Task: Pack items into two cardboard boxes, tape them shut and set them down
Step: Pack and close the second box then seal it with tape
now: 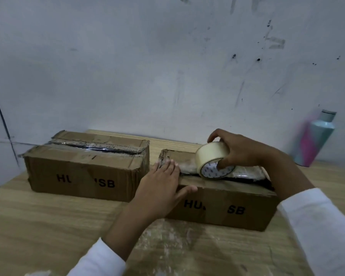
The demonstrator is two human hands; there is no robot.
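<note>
Your left hand (161, 181) presses flat on the right box (223, 204); your right hand (240, 151) grips the tape roll (212, 160). The worn cardboard probably gives easily, so hold by the lower edges.

Single head view, looking forward and down, close over table (48, 226), facing wall (167, 56).

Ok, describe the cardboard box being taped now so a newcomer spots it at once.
On the light wooden table, it is the right brown cardboard box, nearer the pink-and-teal bottle than the left box. Only it has the left hand pressing its top and the right hand holding a beige tape roll there.
</note>
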